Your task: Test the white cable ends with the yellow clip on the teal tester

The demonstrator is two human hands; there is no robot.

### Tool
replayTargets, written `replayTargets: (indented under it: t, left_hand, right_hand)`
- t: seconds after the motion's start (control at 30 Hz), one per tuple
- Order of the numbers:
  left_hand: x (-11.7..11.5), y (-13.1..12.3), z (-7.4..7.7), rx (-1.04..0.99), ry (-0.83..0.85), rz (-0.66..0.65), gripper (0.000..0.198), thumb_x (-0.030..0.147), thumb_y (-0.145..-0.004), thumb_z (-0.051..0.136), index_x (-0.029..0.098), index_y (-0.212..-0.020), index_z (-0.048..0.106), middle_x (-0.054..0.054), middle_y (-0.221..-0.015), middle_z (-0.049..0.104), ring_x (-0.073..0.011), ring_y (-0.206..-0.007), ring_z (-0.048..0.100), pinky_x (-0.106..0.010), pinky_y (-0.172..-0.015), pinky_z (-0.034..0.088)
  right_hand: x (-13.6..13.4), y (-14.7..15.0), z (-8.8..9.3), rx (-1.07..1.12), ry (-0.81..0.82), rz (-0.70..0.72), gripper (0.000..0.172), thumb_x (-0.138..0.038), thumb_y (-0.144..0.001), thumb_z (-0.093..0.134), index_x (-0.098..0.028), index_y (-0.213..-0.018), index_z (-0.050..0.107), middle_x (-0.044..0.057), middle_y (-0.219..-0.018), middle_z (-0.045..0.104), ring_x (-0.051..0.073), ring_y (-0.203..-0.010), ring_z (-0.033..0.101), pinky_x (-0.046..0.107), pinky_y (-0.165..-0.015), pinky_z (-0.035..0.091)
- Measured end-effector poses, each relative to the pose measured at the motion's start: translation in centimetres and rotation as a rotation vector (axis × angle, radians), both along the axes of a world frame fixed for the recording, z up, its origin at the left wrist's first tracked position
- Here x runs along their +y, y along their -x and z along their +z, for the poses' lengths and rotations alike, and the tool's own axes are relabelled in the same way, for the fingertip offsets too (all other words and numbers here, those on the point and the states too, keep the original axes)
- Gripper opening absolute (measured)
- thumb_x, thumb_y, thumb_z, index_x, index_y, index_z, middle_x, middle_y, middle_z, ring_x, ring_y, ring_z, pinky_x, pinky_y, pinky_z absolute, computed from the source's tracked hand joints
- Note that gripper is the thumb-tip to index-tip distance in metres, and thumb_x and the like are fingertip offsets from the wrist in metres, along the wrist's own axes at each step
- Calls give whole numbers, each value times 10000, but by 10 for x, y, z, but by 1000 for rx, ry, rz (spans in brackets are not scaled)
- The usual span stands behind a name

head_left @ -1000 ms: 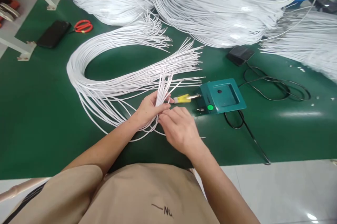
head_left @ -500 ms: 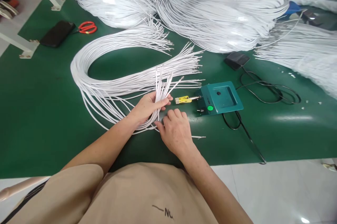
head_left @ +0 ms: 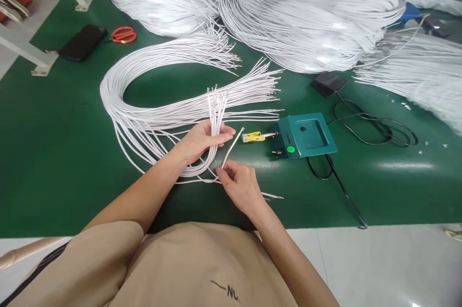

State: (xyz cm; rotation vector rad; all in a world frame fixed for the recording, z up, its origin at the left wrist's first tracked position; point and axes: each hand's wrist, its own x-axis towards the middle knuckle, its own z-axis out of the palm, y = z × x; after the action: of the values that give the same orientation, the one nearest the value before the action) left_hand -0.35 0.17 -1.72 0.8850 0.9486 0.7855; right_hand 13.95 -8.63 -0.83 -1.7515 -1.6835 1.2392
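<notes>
Since the frame half a second back, a single wire (head_left: pixel 232 147) has come up clear beside my right hand (head_left: pixel 238 178), and the bunch of white wires (head_left: pixel 217 109) stands straighter.

Bunch: upright in my left hand (head_left: pixel 204 141), fingers closed behind and thumb across the front, below the tips; presumably this keeps the ends gathered. Clock centred on the bunch, 12 away from me.

5 o'clock: my right hand, thumb and forefinger pinched on the single wire, well below its tip. Likely gripped low to leave that end exposed; it leans towards 1, apart from the bunch.

4 o'clock: yellow tip piece (head_left: pixel 253 136) on the shaft of the teal device (head_left: pixel 312 136), facing me and near the wire end, within easy reach, I judge.

9 to 10: curved wire bundle (head_left: pixel 112 81) flat on the green surface (head_left: pixel 72 177), ends turned my way, probably for picking.

10 to 11: red-handled scissors (head_left: pixel 123 34), set aside. 1 to 2: heaped wires (head_left: pixel 306 18).
</notes>
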Motion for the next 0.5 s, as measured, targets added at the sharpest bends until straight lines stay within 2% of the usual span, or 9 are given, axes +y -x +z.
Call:
replayTargets:
  t: [0.13, 0.23, 0.33, 0.43, 0.5]
  left_hand:
    - [-6, -7, 3, 45, -1, -20, 334, 246, -650, 782, 156, -739, 474, -1, -800, 647, -87, -698, 573, -206, -598, 407]
    - [-11, -11, 5, 94, -49, -5, 306, 261, -679, 747, 162, -743, 465, -5, -848, 641, -85, -699, 562, -213, -607, 414]
    - [-13, -13, 6, 109, -79, -20, 308, 281, -685, 740, 158, -721, 460, -26, -933, 656, -83, -698, 556, -232, -643, 444]
    - [-14, -12, 5, 128, -80, -24, 339, 287, -676, 750, 160, -686, 435, -20, -866, 659, -81, -647, 542, -229, -605, 430]
    - [-13, -12, 4, 159, -103, 6, 338, 282, -673, 750, 164, -688, 434, -10, -834, 655, -82, -635, 531, -226, -592, 419]
  right_hand:
    - [8, -8, 6, -14, 5, 5, 342, -383, -846, 518, -206, -561, 452, -47, -523, 466, 106, -513, 364, 248, -534, 269]
    - [18, -15, 10, -34, -37, -67, 347, -407, -862, 498, -207, -579, 492, -36, -530, 495, 112, -521, 392, 249, -538, 285]
    - [22, -14, 9, -46, -12, -16, 345, -394, -855, 511, -203, -567, 509, -33, -524, 518, 108, -507, 393, 251, -529, 281]
    - [23, -14, 4, -10, 40, 40, 345, -402, -843, 540, -196, -566, 534, -30, -539, 545, 100, -504, 403, 248, -524, 291]
    - [26, -19, 4, 88, 64, -19, 288, -416, -827, 570, -195, -643, 589, -24, -591, 581, 102, -529, 452, 242, -539, 337]
